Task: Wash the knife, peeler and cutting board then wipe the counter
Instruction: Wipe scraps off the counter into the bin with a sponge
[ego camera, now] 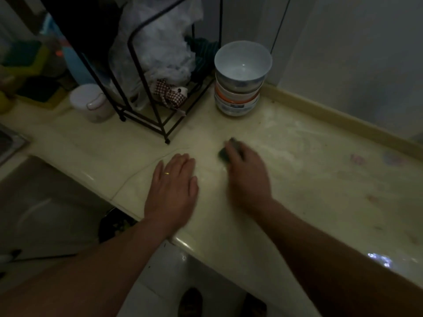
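Observation:
My right hand (pixel 246 172) is blurred and grips a dark scrubbing sponge (pixel 225 149) pressed onto the cream counter (pixel 309 179). My left hand (pixel 174 186) lies flat on the counter near its front edge, fingers straight, a gold ring on one finger. White smears streak the counter to the right of the sponge. No knife, peeler or cutting board is visible.
A stack of bowls (pixel 240 83) stands at the back by the wall. A black wire rack (pixel 151 92) holds plastic bags and a checked cloth. Left of it is a white lidded container (pixel 91 102). A sink edge (pixel 9 143) shows at far left.

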